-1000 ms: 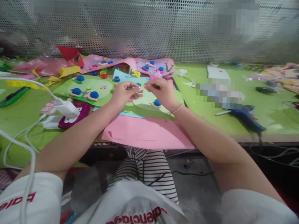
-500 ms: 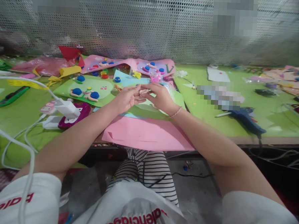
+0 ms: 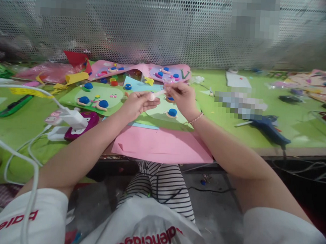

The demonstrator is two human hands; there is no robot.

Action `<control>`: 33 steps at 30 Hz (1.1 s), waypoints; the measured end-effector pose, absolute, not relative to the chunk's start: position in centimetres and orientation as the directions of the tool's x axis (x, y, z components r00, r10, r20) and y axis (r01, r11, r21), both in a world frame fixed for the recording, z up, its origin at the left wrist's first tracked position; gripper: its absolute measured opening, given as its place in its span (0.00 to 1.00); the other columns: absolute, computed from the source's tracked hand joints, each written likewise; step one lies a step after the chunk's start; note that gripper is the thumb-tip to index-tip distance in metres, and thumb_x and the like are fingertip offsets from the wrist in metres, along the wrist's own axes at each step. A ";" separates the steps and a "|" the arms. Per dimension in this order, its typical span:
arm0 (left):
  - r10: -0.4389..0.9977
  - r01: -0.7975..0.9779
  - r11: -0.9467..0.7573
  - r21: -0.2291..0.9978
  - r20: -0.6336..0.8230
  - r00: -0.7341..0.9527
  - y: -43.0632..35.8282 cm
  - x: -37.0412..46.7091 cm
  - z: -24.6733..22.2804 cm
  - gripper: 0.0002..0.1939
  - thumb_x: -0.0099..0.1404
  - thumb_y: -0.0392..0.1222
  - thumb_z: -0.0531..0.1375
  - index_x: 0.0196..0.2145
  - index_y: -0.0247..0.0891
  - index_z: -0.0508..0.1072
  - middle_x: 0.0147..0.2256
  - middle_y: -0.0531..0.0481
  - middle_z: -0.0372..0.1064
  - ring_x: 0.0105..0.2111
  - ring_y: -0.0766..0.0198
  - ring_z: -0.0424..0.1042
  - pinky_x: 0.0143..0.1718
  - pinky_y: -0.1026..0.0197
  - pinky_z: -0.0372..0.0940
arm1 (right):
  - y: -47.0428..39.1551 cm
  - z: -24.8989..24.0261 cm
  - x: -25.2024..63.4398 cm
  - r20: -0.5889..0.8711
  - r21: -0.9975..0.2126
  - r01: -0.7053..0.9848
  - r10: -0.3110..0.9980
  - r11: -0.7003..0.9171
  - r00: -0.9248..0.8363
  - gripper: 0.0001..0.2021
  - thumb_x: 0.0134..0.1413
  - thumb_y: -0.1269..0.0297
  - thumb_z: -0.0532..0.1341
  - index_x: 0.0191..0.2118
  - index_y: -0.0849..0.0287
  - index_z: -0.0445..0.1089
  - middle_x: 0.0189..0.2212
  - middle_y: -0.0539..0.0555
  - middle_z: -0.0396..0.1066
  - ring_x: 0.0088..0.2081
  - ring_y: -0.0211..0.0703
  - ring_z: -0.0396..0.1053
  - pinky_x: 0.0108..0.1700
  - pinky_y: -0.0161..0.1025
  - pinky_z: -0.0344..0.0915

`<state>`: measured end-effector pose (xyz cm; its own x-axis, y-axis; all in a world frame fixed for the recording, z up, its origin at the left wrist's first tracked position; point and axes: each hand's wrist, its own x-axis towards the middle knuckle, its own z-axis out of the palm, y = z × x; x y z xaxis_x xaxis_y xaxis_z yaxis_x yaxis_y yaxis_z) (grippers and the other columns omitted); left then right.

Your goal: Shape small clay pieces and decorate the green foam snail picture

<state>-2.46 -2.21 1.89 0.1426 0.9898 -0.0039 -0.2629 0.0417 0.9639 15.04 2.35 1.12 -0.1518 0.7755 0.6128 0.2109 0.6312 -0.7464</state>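
Observation:
Between my two hands stretches a pale pinkish strip (image 3: 159, 93) of what looks like soft modelling clay, with a thicker rounded end on the left. My left hand (image 3: 138, 104) pinches that thick end between thumb and index finger, its other fingers loosely curled beneath. The thin right end is in the fingertips of my right hand (image 3: 184, 100). Below them lies a light green card (image 3: 114, 110) bearing several snail shapes with blue shells. One blue-shelled snail (image 3: 172, 113) shows just under my right hand; another is partly hidden behind its fingers.
Pink sheet (image 3: 163, 145) overhangs the table's front edge. A blue glue gun (image 3: 270, 129) lies at right, a green cutter knife (image 3: 13, 106) at left. White chargers sit in a purple power strip (image 3: 87, 127); its cable (image 3: 35, 188) crosses my left arm. Behind is a perforated metal panel (image 3: 157, 30).
My hands were together over the small pale piece. My right hand has moved away to the right, drawing the piece into a strip and uncovering the blue-shelled snail below.

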 end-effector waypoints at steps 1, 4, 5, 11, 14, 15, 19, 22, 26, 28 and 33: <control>0.988 -0.280 0.056 0.958 -0.013 0.154 -2.3 -2.5 2.0 0.15 0.60 0.50 0.63 0.34 0.33 0.72 0.34 0.43 0.77 0.39 0.60 0.77 0.51 0.54 0.67 | 2.2 1.3 15.2 0.660 -0.700 0.224 0.734 0.678 -0.162 0.08 0.55 0.64 0.61 0.39 0.58 0.76 0.34 0.53 0.75 0.38 0.43 0.73 0.41 0.43 0.72; 0.974 -0.307 0.099 0.947 -0.029 0.225 -2.4 -2.5 2.2 0.20 0.62 0.56 0.59 0.37 0.34 0.73 0.38 0.42 0.77 0.45 0.58 0.75 0.53 0.53 0.65 | 1.5 1.7 15.4 0.731 -0.545 0.265 0.606 0.795 -0.314 0.14 0.53 0.64 0.64 0.47 0.54 0.75 0.47 0.55 0.73 0.51 0.48 0.69 0.50 0.47 0.70; 0.968 -0.309 0.107 0.945 -0.028 0.250 -2.5 -2.4 2.1 0.20 0.62 0.57 0.58 0.37 0.34 0.73 0.39 0.42 0.77 0.46 0.58 0.75 0.53 0.52 0.65 | 1.2 1.7 15.3 0.718 -0.510 0.283 0.583 0.813 -0.380 0.17 0.51 0.65 0.65 0.49 0.52 0.74 0.50 0.54 0.72 0.53 0.50 0.67 0.52 0.49 0.68; 0.952 -0.293 0.115 0.949 -0.022 0.304 -2.5 -2.2 1.5 0.18 0.62 0.55 0.59 0.37 0.35 0.73 0.36 0.44 0.76 0.44 0.58 0.75 0.52 0.50 0.66 | 0.9 0.6 14.2 0.566 -0.565 0.352 0.660 0.747 -0.494 0.15 0.51 0.68 0.63 0.46 0.54 0.75 0.40 0.54 0.76 0.37 0.43 0.71 0.41 0.42 0.70; 0.951 -0.286 0.134 0.949 -0.041 0.308 -2.5 -2.2 1.5 0.18 0.61 0.54 0.60 0.35 0.34 0.73 0.36 0.43 0.76 0.44 0.57 0.75 0.53 0.51 0.65 | 0.9 0.6 13.9 0.538 -0.642 0.362 0.734 0.675 -0.415 0.11 0.50 0.68 0.63 0.41 0.56 0.77 0.35 0.52 0.76 0.34 0.40 0.69 0.38 0.39 0.68; 0.950 -0.280 0.142 0.949 -0.051 0.309 -2.5 -2.2 1.6 0.18 0.61 0.55 0.60 0.34 0.34 0.73 0.36 0.43 0.76 0.45 0.57 0.75 0.53 0.51 0.65 | 0.8 0.7 13.8 0.527 -0.660 0.366 0.752 0.656 -0.396 0.10 0.50 0.67 0.63 0.40 0.57 0.77 0.34 0.52 0.75 0.33 0.39 0.69 0.37 0.38 0.67; 0.952 -0.264 0.141 0.954 -0.057 0.302 -2.6 -2.2 1.8 0.19 0.60 0.56 0.61 0.34 0.34 0.73 0.35 0.44 0.77 0.45 0.55 0.75 0.55 0.49 0.64 | 0.5 1.1 13.7 0.497 -0.711 0.340 0.782 0.615 -0.376 0.09 0.51 0.64 0.62 0.38 0.58 0.76 0.31 0.51 0.75 0.31 0.38 0.68 0.34 0.37 0.66; 0.950 -0.273 0.103 0.957 -0.013 0.312 -2.6 -2.2 1.5 0.18 0.57 0.54 0.64 0.33 0.35 0.73 0.35 0.44 0.77 0.44 0.56 0.76 0.55 0.49 0.64 | 0.6 1.0 13.9 0.493 -0.745 0.272 0.777 0.609 -0.391 0.09 0.52 0.63 0.61 0.35 0.60 0.75 0.30 0.52 0.74 0.31 0.38 0.68 0.33 0.36 0.65; 0.927 -0.232 0.080 0.969 0.014 0.374 -2.5 -2.2 1.0 0.18 0.51 0.51 0.69 0.32 0.34 0.75 0.35 0.44 0.78 0.43 0.56 0.77 0.55 0.50 0.64 | 1.0 0.9 14.0 0.483 -0.753 0.279 0.789 0.596 -0.380 0.12 0.53 0.57 0.60 0.29 0.61 0.72 0.25 0.51 0.71 0.29 0.37 0.66 0.30 0.34 0.63; 0.919 -0.216 0.079 0.973 0.013 0.393 -2.4 -2.3 0.9 0.19 0.50 0.51 0.69 0.33 0.33 0.75 0.36 0.43 0.78 0.43 0.56 0.77 0.56 0.51 0.63 | 1.2 0.8 14.0 0.477 -0.754 0.292 0.796 0.588 -0.372 0.16 0.54 0.52 0.59 0.27 0.61 0.70 0.23 0.51 0.69 0.28 0.37 0.65 0.29 0.34 0.63; 0.944 -0.247 0.102 0.964 -0.015 0.331 -2.3 -2.3 1.1 0.19 0.57 0.55 0.64 0.35 0.35 0.75 0.38 0.42 0.78 0.46 0.54 0.75 0.55 0.50 0.63 | 1.5 0.9 14.2 0.513 -0.786 0.201 0.798 0.584 -0.315 0.22 0.55 0.42 0.56 0.35 0.58 0.70 0.29 0.53 0.73 0.32 0.38 0.70 0.33 0.35 0.67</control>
